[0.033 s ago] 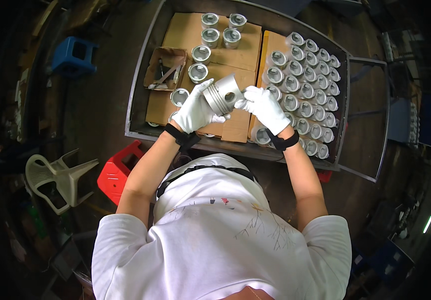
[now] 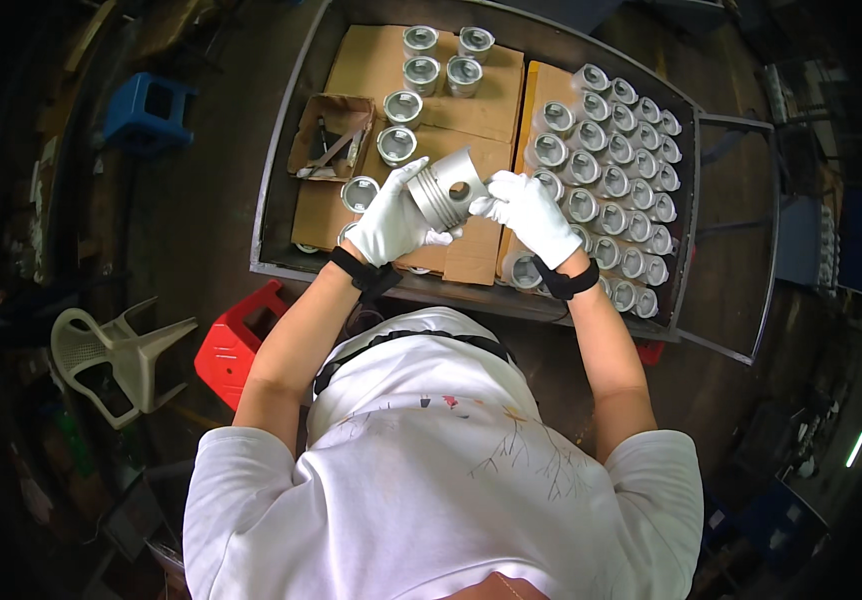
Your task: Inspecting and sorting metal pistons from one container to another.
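A silver metal piston [image 2: 435, 201] is held tilted above the cardboard, its ring grooves and round pin hole showing. My gloved left hand [image 2: 389, 222] wraps round the grooved end, thumb on top and fingers underneath. At the opposite, skirt end, my gloved right hand [image 2: 535, 216] has its fingers closed together against the rim; whether a small thing is also between them is hidden. Both gloves are white, with black bands at the wrists. Just left of my left hand stands another piston [image 2: 359, 194] on the cardboard.
Rows of upright pistons [image 2: 613, 181] fill the right of the metal-framed table [image 2: 263, 225]. A small cardboard box [image 2: 298, 163] with a pen and flat tools sits at left. A red stool [image 2: 226, 350], a pale plastic chair [image 2: 86, 345] and a blue stool [image 2: 141, 115] stand on the floor.
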`<state>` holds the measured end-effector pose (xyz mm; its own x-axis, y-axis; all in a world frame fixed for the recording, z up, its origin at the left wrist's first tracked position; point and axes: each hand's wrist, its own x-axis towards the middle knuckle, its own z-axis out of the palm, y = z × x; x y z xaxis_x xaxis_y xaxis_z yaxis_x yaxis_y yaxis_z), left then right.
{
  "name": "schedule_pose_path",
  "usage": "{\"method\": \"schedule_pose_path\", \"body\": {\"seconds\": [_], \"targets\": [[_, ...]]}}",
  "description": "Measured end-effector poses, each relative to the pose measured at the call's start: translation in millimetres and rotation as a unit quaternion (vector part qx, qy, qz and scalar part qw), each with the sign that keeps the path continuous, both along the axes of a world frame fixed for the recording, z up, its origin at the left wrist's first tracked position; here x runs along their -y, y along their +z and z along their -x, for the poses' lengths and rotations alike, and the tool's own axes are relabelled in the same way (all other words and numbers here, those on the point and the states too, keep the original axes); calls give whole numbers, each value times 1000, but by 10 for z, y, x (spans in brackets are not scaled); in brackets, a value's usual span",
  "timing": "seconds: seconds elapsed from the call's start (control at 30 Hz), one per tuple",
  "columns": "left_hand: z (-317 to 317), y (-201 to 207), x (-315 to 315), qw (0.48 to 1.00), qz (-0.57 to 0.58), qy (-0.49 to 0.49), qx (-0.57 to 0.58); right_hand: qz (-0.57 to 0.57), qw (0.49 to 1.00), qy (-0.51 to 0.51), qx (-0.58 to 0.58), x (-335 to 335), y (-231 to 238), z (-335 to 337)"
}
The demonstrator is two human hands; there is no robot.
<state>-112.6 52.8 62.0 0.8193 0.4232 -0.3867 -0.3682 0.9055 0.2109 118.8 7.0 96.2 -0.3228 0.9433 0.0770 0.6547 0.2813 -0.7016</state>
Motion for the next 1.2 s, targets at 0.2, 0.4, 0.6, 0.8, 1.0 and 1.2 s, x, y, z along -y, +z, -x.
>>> {"method": "schedule_pose_path", "body": {"seconds": [0.2,0.4,0.6,0.8,1.0,1.2], "targets": [[-91,-28,23,993,-51,38,-95,186,968,-68,-156,-107,-147,-77],[-72,-150,120,989,-68,33,-126,431,825,-197,-308,-196,222,125],[-15,-100,87,994,-49,-10,-95,383,850,-246,-265,-208,173,131],[-9,132,48,997,-15,52,-52,258,874,-247,-330,-169,86,-131],[0,-49,-54,806,-514,67,-286,314,866,-263,-286,-168,291,-183],[-82,-26,-115,962,-237,48,-126,223,923,-219,-225,-77,-62,-324]]}}
